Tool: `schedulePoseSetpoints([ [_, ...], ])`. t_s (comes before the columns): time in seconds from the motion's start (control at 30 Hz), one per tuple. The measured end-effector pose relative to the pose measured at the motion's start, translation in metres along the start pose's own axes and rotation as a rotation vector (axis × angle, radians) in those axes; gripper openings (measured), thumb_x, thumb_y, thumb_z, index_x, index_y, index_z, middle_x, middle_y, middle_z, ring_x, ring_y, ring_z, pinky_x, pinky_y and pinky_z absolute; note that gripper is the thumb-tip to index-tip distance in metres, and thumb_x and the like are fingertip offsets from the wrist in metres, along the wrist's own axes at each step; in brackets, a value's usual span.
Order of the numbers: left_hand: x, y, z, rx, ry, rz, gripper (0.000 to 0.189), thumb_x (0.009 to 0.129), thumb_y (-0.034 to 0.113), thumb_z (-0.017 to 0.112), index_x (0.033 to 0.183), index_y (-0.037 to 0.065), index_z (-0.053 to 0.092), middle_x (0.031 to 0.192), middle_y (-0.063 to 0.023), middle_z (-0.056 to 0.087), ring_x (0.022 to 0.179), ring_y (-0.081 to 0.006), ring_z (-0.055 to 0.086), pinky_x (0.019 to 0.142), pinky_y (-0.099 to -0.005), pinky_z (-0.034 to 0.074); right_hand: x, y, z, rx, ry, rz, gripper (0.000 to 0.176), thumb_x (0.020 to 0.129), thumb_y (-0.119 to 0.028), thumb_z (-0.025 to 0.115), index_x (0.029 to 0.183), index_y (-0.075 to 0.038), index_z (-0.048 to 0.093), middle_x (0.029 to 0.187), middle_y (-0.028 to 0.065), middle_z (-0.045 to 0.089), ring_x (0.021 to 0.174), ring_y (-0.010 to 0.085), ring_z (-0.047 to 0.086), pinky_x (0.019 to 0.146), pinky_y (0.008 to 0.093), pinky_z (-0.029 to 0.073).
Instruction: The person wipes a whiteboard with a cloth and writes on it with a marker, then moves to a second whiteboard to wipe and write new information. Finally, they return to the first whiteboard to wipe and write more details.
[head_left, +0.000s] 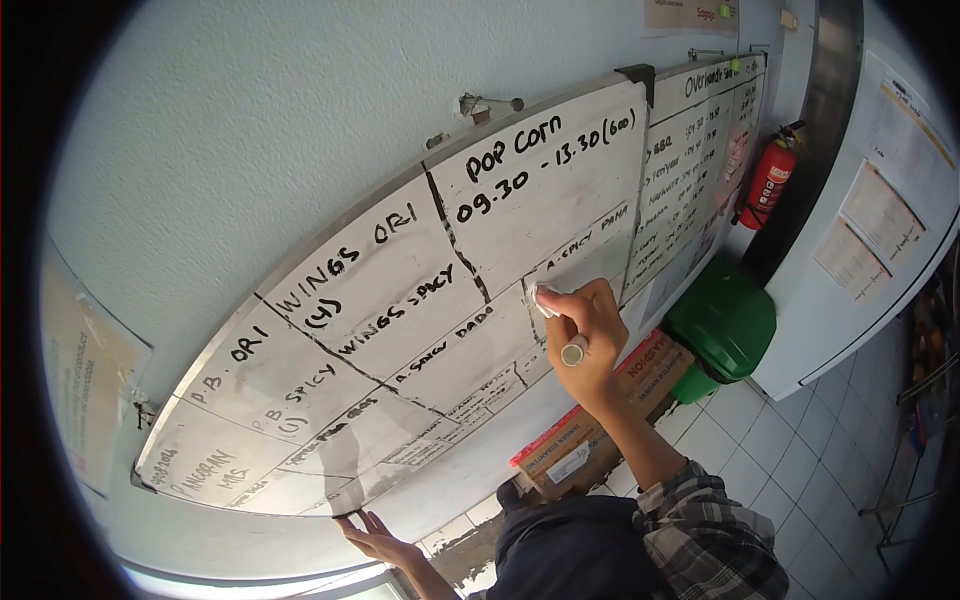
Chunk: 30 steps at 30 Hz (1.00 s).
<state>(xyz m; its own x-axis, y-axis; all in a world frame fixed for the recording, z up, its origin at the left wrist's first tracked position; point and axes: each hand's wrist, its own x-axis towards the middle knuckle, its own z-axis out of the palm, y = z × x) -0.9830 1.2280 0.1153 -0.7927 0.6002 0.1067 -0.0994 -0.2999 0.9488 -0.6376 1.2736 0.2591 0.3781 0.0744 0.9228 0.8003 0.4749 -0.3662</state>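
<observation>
A whiteboard point(560, 230) with black handwriting in taped-off boxes hangs tilted across the view. My right hand point(587, 330) is closed near its lower right part, beside the words "A. SPICY PAHA". A crumpled white tissue point(541, 300) is pinched at the fingertips against the board. A marker point(573, 352) also sits in this hand, its round end facing me. At the board's lower edge, my left hand point(378, 540) rests with its fingers spread and touching the frame.
A red fire extinguisher point(769, 180) hangs on the wall at the right. Below it stands a green bin point(722, 318). Cardboard boxes point(570, 448) lie on the tiled floor point(770, 430) beneath the board. Papers are fixed to a white door point(850, 280).
</observation>
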Motion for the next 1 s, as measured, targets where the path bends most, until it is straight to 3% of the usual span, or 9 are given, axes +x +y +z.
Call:
schedulePoseSetpoints([
  [0.1,0.001,-0.001,0.0,0.0,-0.004,-0.007,0.059,0.096,0.048,0.029,0.14,0.008,0.029,0.143,-0.0074,0.033,0.124,-0.0257,0.042,0.104,-0.0361,0.038,0.005,0.006,-0.005,0.056,-0.077,-0.07,0.033,0.068,0.012,0.064,0.093,-0.01,0.065,0.071,0.0023,0.045,0.055,0.0126,0.043,0.042,0.0229,0.033],
  [0.17,0.001,-0.001,-0.002,-0.004,-0.007,-0.009,0.06,0.096,0.049,0.029,0.14,0.008,0.029,0.143,-0.0073,0.033,0.124,-0.0256,0.042,0.104,-0.0361,0.037,0.008,0.006,-0.009,0.075,-0.141,-0.111,0.036,0.067,0.012,0.065,0.094,-0.011,0.065,0.07,0.0027,0.044,0.056,0.0125,0.044,0.044,0.0233,0.037],
  [0.5,-0.002,0.003,0.0,-0.012,-0.015,0.0,0.059,0.097,0.047,0.028,0.14,0.007,0.029,0.142,-0.0082,0.034,0.124,-0.0251,0.042,0.104,-0.0358,0.037,-0.016,0.027,-0.01,0.067,-0.169,-0.123,0.043,0.064,0.015,0.063,0.097,-0.013,0.066,0.072,0.0024,0.043,0.057,0.0101,0.044,0.045,0.0207,0.037],
  [0.57,-0.002,0.004,0.001,-0.016,-0.024,0.001,0.059,0.097,0.047,0.028,0.14,0.007,0.029,0.142,-0.0084,0.034,0.125,-0.025,0.042,0.104,-0.0358,0.037,-0.016,0.031,-0.011,0.07,-0.211,-0.167,0.044,0.068,0.01,0.066,0.105,-0.014,0.063,0.072,-0.0013,0.034,0.054,0.0063,0.036,0.044,0.0197,0.035],
  [0.7,-0.002,0.004,-0.002,-0.018,-0.051,-0.001,0.06,0.096,0.048,0.03,0.14,0.006,0.03,0.142,-0.0093,0.035,0.124,-0.0243,0.043,0.105,-0.0353,0.036,0.005,0.033,-0.013,0.097,-0.1,-0.116,0.04,0.064,0.015,0.064,0.094,-0.012,0.067,0.07,0.0008,0.042,0.055,0.0097,0.041,0.042,0.021,0.033],
  [0.77,0.0,0.002,-0.003,-0.014,-0.035,-0.005,0.06,0.096,0.047,0.031,0.139,0.006,0.03,0.141,-0.0104,0.035,0.124,-0.0254,0.043,0.104,-0.0354,0.037,0.018,0.048,-0.014,-0.061,0.074,-0.106,0.036,0.066,0.013,0.064,0.091,-0.012,0.067,0.067,-0.0006,0.043,0.054,0.0091,0.041,0.044,0.0216,0.033],
  [0.83,-0.001,0.003,-0.002,-0.016,-0.039,0.003,0.06,0.096,0.047,0.031,0.139,0.006,0.03,0.141,-0.011,0.035,0.124,-0.026,0.043,0.104,-0.0356,0.037,0.027,0.059,-0.021,-0.091,0.087,-0.088,0.027,0.071,0.011,0.063,0.089,-0.009,0.066,0.067,0.0,0.047,0.054,0.0084,0.043,0.046,0.0219,0.035],
  [0.93,-0.002,0.002,0.001,-0.023,-0.031,0.009,0.06,0.096,0.047,0.032,0.139,0.005,0.029,0.142,-0.0116,0.034,0.124,-0.027,0.043,0.104,-0.0362,0.038,0.032,0.075,-0.024,-0.06,0.157,0.165,0.02,0.074,0.008,0.061,0.087,-0.007,0.065,0.072,0.0046,0.05,0.059,0.0157,0.052,0.051,0.0281,0.041],
  [1.0,0.0,0.0,0.002,-0.024,-0.024,0.007,0.06,0.096,0.047,0.033,0.14,0.005,0.029,0.142,-0.0116,0.033,0.124,-0.0273,0.043,0.104,-0.0365,0.038,0.032,0.081,-0.021,-0.035,0.195,0.174,0.02,0.074,0.008,0.06,0.086,-0.007,0.064,0.072,0.0048,0.05,0.058,0.0157,0.052,0.051,0.0278,0.041],
])
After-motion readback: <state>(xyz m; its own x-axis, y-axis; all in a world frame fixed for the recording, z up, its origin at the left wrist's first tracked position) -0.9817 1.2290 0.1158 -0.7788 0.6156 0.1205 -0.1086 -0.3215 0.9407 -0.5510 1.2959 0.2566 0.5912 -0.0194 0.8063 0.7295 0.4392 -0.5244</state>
